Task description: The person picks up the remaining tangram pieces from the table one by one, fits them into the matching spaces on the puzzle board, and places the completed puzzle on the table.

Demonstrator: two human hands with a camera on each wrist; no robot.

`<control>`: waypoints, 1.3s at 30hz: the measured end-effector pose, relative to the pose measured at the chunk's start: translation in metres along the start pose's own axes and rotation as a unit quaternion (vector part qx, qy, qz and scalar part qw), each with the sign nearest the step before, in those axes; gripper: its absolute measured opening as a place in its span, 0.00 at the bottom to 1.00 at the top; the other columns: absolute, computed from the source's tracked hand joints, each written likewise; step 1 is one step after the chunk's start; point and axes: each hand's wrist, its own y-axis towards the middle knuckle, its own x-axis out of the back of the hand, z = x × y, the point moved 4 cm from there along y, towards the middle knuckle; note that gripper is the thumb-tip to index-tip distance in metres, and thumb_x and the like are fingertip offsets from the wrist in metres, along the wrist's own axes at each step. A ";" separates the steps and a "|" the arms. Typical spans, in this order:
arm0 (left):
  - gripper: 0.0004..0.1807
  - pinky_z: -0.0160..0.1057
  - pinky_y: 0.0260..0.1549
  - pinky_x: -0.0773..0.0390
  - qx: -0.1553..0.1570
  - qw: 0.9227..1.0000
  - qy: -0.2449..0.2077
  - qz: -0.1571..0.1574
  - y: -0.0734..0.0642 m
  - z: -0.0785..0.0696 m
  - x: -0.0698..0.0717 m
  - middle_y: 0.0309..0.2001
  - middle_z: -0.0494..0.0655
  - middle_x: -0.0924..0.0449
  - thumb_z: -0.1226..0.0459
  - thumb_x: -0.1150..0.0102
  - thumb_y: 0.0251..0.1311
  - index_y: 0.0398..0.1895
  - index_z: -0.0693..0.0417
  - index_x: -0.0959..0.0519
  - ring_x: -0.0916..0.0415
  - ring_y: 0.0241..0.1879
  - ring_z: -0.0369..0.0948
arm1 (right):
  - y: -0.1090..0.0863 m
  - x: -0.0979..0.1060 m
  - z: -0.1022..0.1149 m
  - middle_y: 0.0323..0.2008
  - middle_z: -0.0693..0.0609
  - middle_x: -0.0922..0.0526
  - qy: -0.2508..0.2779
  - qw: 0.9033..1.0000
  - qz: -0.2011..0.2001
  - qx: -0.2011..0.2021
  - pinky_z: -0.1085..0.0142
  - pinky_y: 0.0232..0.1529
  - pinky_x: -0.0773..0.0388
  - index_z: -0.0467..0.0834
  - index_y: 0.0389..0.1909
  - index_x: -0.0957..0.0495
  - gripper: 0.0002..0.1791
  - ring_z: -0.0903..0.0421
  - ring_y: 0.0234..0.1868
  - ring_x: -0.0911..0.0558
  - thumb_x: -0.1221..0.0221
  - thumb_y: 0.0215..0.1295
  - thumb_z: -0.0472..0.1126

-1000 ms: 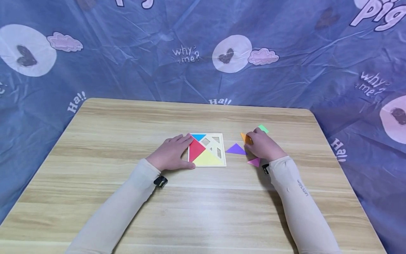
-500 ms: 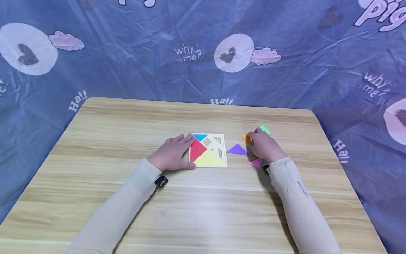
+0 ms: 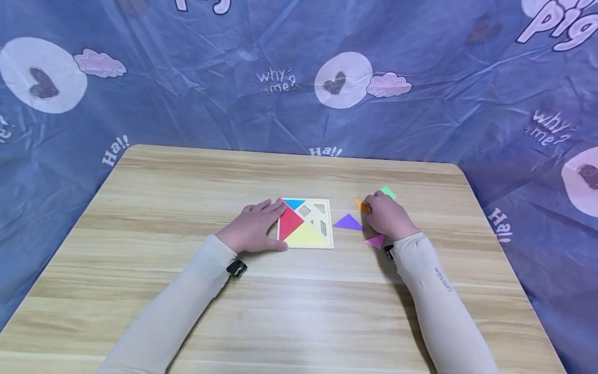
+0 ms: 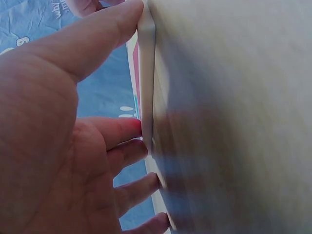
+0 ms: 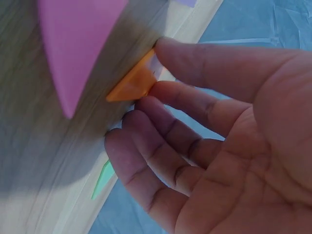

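Observation:
In the head view my left hand (image 3: 254, 227) lies with spread fingers at the left side of a square tangram board (image 3: 331, 228). The left wrist view shows thumb and fingertips touching the board's edge (image 4: 146, 73). Red (image 3: 289, 221), yellow (image 3: 307, 236) and blue (image 3: 293, 203) triangles sit in the board; small cut-outs show at its right. Farther right, my right hand (image 3: 390, 215) pinches an orange tangram piece (image 5: 134, 80) by its edges between thumb and index finger, low over the table. The hand partly hides this piece in the head view.
Between board and right hand lies a purple triangle (image 3: 348, 222). A pink piece (image 3: 375, 241) is under the right wrist, and a green piece (image 3: 387, 192) lies beyond the fingers. The wooden table (image 3: 289, 311) meets a blue printed cloth (image 3: 224, 104) behind.
The head view shifts slightly. Both hands keep nearly the same places, the left at the board and the right at the orange tangram piece.

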 end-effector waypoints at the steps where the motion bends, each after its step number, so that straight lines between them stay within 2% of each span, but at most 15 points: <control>1: 0.58 0.62 0.75 0.48 0.000 1.000 -0.001 -0.001 0.000 0.001 0.000 0.84 0.46 0.55 0.35 0.35 0.59 0.84 0.51 0.50 0.57 0.82 0.54 | 0.001 0.000 0.001 0.47 0.36 0.22 -0.001 1.000 0.000 -0.003 0.43 0.55 0.22 0.29 0.55 0.20 0.18 0.40 0.47 0.21 0.40 0.68 0.33; 7: 0.59 0.62 0.74 0.48 -0.003 1.000 -0.005 0.001 0.001 0.006 -0.004 0.84 0.46 0.56 0.34 0.36 0.58 0.84 0.50 0.51 0.57 0.82 0.54 | 0.002 0.000 0.006 0.44 0.36 0.22 0.003 1.000 -0.007 -0.006 0.42 0.51 0.21 0.29 0.53 0.20 0.17 0.39 0.45 0.20 0.40 0.66 0.32; 13: 0.59 0.61 0.74 0.49 -0.003 1.000 -0.002 -0.004 0.002 0.010 -0.004 0.84 0.45 0.57 0.33 0.36 0.59 0.84 0.50 0.51 0.57 0.82 0.52 | 0.004 -0.001 0.007 0.47 0.32 0.22 0.025 1.000 -0.003 -0.015 0.43 0.54 0.22 0.25 0.55 0.23 0.19 0.38 0.47 0.21 0.40 0.66 0.33; 24: 0.58 0.62 0.74 0.50 -0.010 1.000 -0.014 -0.002 0.007 0.003 -0.002 0.84 0.46 0.57 0.35 0.35 0.60 0.84 0.51 0.51 0.58 0.82 0.53 | 0.002 -0.002 0.000 0.51 0.28 0.23 0.041 0.997 0.012 -0.061 0.43 0.59 0.25 0.23 0.58 0.26 0.22 0.36 0.51 0.22 0.43 0.69 0.34; 31: 0.59 0.63 0.74 0.50 -0.006 1.000 -0.012 -0.001 0.006 0.007 -0.003 0.84 0.46 0.57 0.35 0.35 0.59 0.84 0.51 0.52 0.58 0.82 0.52 | 0.004 0.000 -0.004 0.42 0.35 0.18 0.086 0.995 -0.001 -0.058 0.48 0.47 0.22 0.26 0.53 0.24 0.20 0.43 0.41 0.21 0.35 0.67 0.36; 39: 0.59 0.63 0.74 0.51 -0.008 1.000 -0.014 0.002 0.005 0.006 -0.001 0.84 0.46 0.57 0.35 0.36 0.60 0.84 0.51 0.51 0.59 0.82 0.52 | 0.002 0.010 -0.014 0.40 0.41 0.17 0.141 0.988 0.006 -0.056 0.53 0.47 0.23 0.33 0.42 0.19 0.11 0.46 0.41 0.21 0.35 0.69 0.38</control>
